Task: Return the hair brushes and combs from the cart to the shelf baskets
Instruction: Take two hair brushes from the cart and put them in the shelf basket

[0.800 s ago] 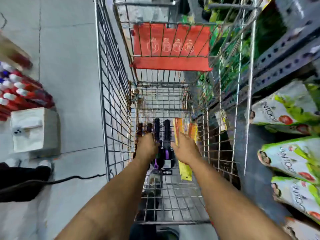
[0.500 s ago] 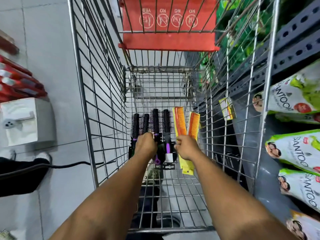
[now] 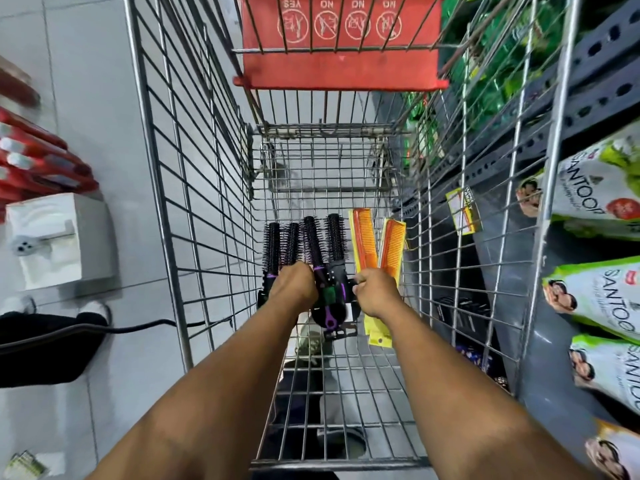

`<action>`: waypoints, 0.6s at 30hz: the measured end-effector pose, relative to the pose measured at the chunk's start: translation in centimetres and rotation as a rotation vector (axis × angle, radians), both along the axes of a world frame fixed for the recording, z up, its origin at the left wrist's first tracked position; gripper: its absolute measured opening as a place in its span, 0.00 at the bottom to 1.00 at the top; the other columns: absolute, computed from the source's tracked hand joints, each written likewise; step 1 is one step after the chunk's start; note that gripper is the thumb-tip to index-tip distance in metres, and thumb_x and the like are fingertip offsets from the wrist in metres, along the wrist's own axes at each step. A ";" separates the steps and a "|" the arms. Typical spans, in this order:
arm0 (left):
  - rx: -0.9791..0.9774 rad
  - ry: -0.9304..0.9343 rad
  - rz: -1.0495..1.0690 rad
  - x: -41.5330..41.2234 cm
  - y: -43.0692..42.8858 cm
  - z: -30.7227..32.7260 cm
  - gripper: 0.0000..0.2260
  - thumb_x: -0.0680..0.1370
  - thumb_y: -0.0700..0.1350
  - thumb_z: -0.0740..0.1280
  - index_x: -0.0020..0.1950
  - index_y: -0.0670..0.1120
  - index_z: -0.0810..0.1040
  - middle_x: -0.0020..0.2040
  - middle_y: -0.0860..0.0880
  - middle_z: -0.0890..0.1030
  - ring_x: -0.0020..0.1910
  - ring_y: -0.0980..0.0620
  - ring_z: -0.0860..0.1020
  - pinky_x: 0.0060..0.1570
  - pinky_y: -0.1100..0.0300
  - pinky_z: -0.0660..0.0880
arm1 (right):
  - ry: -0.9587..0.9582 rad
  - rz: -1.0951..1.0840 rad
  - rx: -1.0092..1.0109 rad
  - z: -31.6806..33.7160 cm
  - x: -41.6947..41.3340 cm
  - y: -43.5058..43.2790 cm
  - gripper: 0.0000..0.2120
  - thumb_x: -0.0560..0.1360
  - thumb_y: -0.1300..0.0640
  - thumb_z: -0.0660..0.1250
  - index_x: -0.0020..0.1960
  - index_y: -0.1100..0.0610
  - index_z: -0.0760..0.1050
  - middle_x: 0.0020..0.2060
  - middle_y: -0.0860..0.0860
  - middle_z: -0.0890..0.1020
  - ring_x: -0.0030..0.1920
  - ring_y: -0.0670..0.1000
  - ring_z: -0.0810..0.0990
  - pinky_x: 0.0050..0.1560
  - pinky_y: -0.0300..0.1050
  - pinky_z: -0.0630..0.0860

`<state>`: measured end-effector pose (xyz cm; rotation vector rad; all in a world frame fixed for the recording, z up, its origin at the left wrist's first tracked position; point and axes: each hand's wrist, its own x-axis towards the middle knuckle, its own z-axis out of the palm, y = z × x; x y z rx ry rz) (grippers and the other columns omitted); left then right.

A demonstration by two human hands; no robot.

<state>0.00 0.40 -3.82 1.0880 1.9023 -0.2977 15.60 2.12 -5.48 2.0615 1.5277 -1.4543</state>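
Note:
Both my arms reach down into a wire shopping cart (image 3: 180, 209). My left hand (image 3: 294, 284) is closed around the handles of several black round hair brushes (image 3: 304, 242) with purple trim, whose bristle heads fan out away from me. Right beside it, my right hand (image 3: 375, 292) grips two orange combs (image 3: 377, 244) in yellow packaging; the card ends hang below my fist. Brushes and combs are held just above the cart's wire floor. No shelf baskets are in view.
The cart's red child-seat flap (image 3: 339, 43) stands at the far end. A grey shelf unit (image 3: 602, 74) with green-and-white hair product packs (image 3: 602, 299) runs along the right. On the left floor are a white box (image 3: 59, 240), red packs (image 3: 38, 161) and a black cable (image 3: 138, 329).
My hands have closed on the brushes and combs and lifted them slightly. The camera has come nearer and lower into the cart.

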 end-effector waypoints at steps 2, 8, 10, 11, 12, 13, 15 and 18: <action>-0.020 -0.038 0.012 0.0 0.1 0.2 0.07 0.74 0.41 0.68 0.49 0.41 0.82 0.50 0.41 0.82 0.43 0.44 0.78 0.44 0.55 0.77 | -0.007 0.003 0.004 0.1 0.0 0.1 0.11 0.76 0.65 0.62 0.56 0.61 0.79 0.58 0.59 0.79 0.44 0.56 0.79 0.42 0.46 0.79; -0.063 -0.163 0.177 0.1 0.4 0.5 0.09 0.71 0.50 0.68 0.35 0.45 0.76 0.35 0.48 0.77 0.31 0.53 0.73 0.26 0.62 0.67 | -0.036 0.016 0.009 0.4 0.0 0.1 0.09 0.76 0.64 0.62 0.54 0.60 0.79 0.54 0.59 0.81 0.48 0.59 0.80 0.45 0.46 0.79; -0.063 -0.158 0.193 0.2 0.4 0.5 0.11 0.70 0.53 0.71 0.35 0.46 0.77 0.34 0.49 0.76 0.31 0.53 0.73 0.26 0.62 0.66 | -0.040 0.024 0.022 0.6 -0.1 0.1 0.10 0.76 0.64 0.63 0.55 0.60 0.79 0.54 0.59 0.81 0.48 0.58 0.80 0.45 0.45 0.78; -0.068 -0.158 0.205 0.1 0.3 0.4 0.12 0.70 0.53 0.72 0.34 0.46 0.77 0.33 0.49 0.76 0.31 0.52 0.73 0.27 0.61 0.66 | -0.041 0.023 0.029 0.7 -0.1 0.1 0.11 0.76 0.64 0.63 0.57 0.60 0.78 0.55 0.58 0.81 0.48 0.58 0.80 0.44 0.45 0.78; -0.076 -0.168 0.221 0.1 0.3 0.3 0.13 0.70 0.54 0.73 0.34 0.46 0.77 0.33 0.49 0.76 0.30 0.52 0.73 0.27 0.61 0.66 | -0.041 0.020 0.036 0.8 -0.1 0.1 0.12 0.76 0.64 0.63 0.58 0.59 0.78 0.55 0.58 0.81 0.48 0.58 0.81 0.44 0.44 0.77; -0.085 -0.183 0.242 0.1 0.2 0.2 0.14 0.70 0.54 0.74 0.35 0.45 0.77 0.32 0.49 0.76 0.30 0.52 0.73 0.27 0.61 0.67 | -0.040 0.017 0.041 0.8 -0.1 0.1 0.12 0.76 0.64 0.63 0.58 0.59 0.78 0.55 0.57 0.81 0.47 0.57 0.81 0.43 0.44 0.77; -0.101 -0.223 0.304 0.0 0.1 0.1 0.14 0.70 0.53 0.75 0.41 0.42 0.80 0.35 0.47 0.78 0.32 0.50 0.75 0.32 0.59 0.73 | -0.044 0.024 0.043 0.8 0.0 0.0 0.11 0.77 0.64 0.63 0.57 0.58 0.78 0.53 0.58 0.82 0.45 0.57 0.81 0.41 0.44 0.77; -0.111 -0.271 0.473 -0.6 -0.4 -0.4 0.15 0.70 0.46 0.76 0.48 0.36 0.80 0.40 0.42 0.81 0.39 0.46 0.81 0.47 0.53 0.81 | -0.093 0.057 0.038 0.8 0.1 0.0 0.11 0.77 0.64 0.61 0.55 0.59 0.78 0.50 0.58 0.81 0.45 0.58 0.80 0.44 0.47 0.79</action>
